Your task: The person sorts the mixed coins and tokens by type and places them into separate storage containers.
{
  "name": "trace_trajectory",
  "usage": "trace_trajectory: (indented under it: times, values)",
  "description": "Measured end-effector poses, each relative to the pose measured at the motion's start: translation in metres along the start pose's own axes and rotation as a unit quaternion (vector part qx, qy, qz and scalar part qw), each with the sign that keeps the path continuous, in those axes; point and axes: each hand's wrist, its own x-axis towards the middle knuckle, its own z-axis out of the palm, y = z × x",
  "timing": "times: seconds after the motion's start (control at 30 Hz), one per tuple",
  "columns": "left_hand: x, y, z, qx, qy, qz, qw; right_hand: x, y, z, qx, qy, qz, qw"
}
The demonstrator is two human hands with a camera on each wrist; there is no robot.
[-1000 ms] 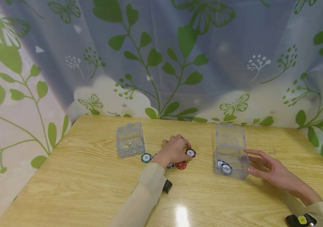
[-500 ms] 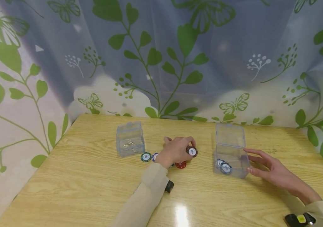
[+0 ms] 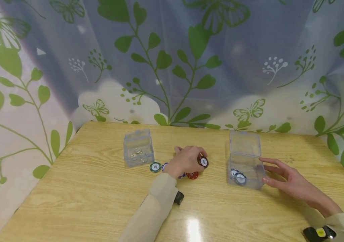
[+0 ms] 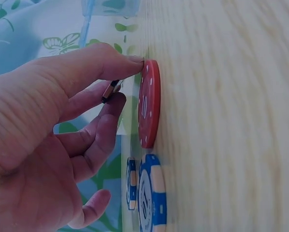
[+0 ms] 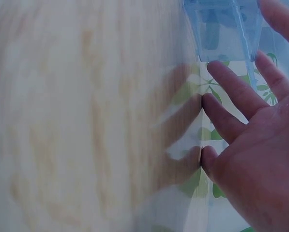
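In the head view, my left hand (image 3: 187, 160) pinches a black poker chip (image 3: 203, 162) marked 100, tilted up over the table. From the left wrist, its edge shows between thumb and fingers. Just below lies a red poker chip (image 4: 148, 104), close to the thumb tip. Blue-and-white poker chips (image 4: 153, 195) lie beside it, mostly hidden by the hand in the head view. My right hand (image 3: 293, 183), fingers spread, rests its fingertips against the right side of a clear plastic box (image 3: 253, 183). That box has its lid raised and a few blue poker chips (image 3: 240, 178) inside.
Another clear box (image 3: 131, 164), holding several coin-like metal discs (image 3: 138, 152), stands at the left with its lid up. A green poker chip (image 3: 155, 167) lies near its front corner. Behind the wooden table (image 3: 84, 195) hangs a leaf-patterned curtain (image 3: 172, 84).
The black chip lay flatter under my left fingertips; now it is pinched and tilted toward the camera. My right hand keeps its place at the box.
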Motion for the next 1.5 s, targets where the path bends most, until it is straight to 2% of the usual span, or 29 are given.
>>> trace_trajectory:
  times: [0.23,0.8,1.0,1.33,1.5]
  values:
    - [-0.001,-0.003,-0.001,-0.024,-0.002,0.016,0.9996,0.0,-0.001,0.001,0.001,-0.001,0.004,1.0]
    - [0.001,0.002,-0.003,-0.105,0.046,0.081,0.9901,0.001,0.0,0.001,0.002,-0.001,0.004,1.0]
    - [0.001,0.008,-0.004,-0.113,0.059,0.094,0.9874,0.001,0.0,0.002,0.008,0.0,0.004,1.0]
    - [0.004,0.016,0.0,-0.13,0.062,0.111,0.9834,0.002,-0.001,0.001,-0.004,-0.001,0.01,1.0]
    - [0.004,0.022,0.001,-0.124,0.059,0.115,0.9839,0.002,-0.001,0.002,-0.007,-0.002,0.01,1.0]
